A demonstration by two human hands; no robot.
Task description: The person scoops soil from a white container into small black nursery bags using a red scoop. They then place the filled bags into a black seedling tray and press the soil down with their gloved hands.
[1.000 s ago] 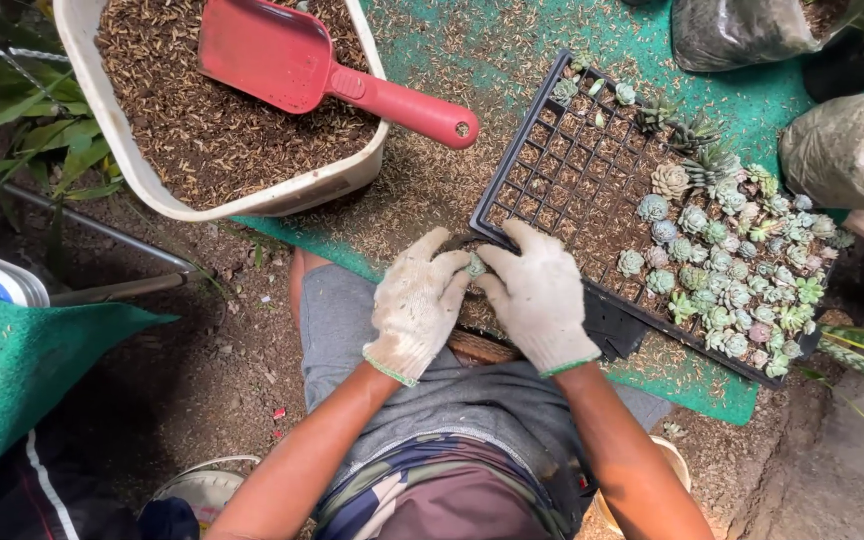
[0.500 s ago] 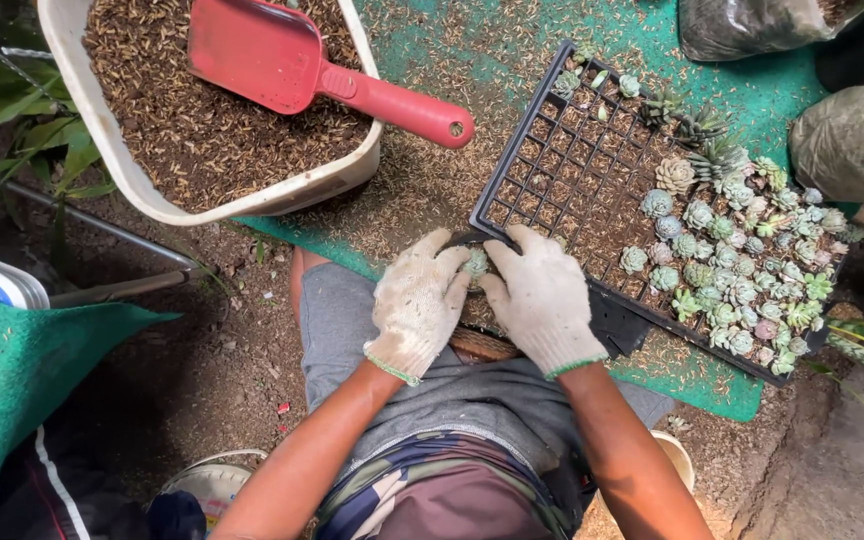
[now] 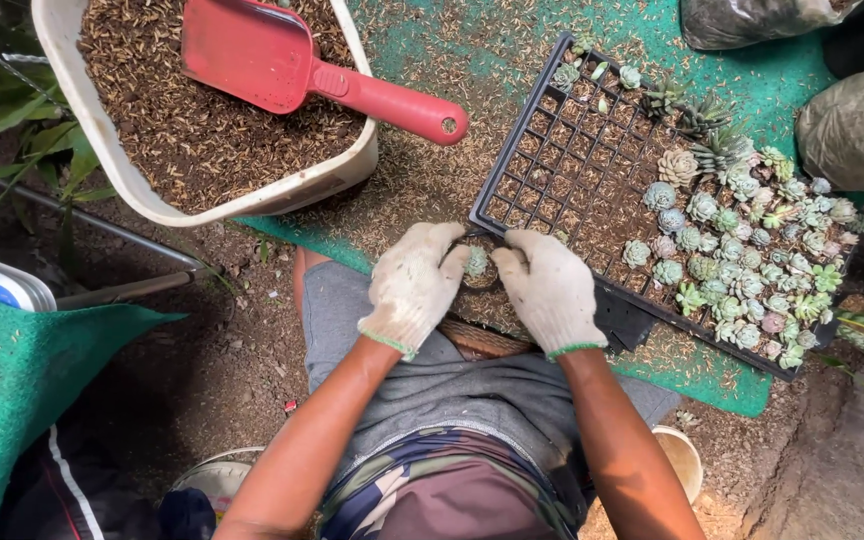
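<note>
Both my hands wear white knit gloves. My left hand (image 3: 414,283) and my right hand (image 3: 550,289) close from either side around a small black pot (image 3: 482,278) holding a pale green succulent (image 3: 475,262), just above my knee. The pot sits at the near left corner of a black seedling tray (image 3: 542,170). The tray's left cells hold only soil; its right half is packed with several small succulents (image 3: 732,250).
A cream tub (image 3: 102,130) of brown potting mix stands at the upper left with a red scoop (image 3: 292,65) lying in it. A green mat (image 3: 472,60) strewn with husks lies under tray and tub. Plastic bags (image 3: 852,130) sit at the right, and a pale bucket (image 3: 680,455) by my leg.
My hands have drawn slightly apart around the pot, so the little succulent and the pot's rim show more between the fingers. The view has shifted a little.
</note>
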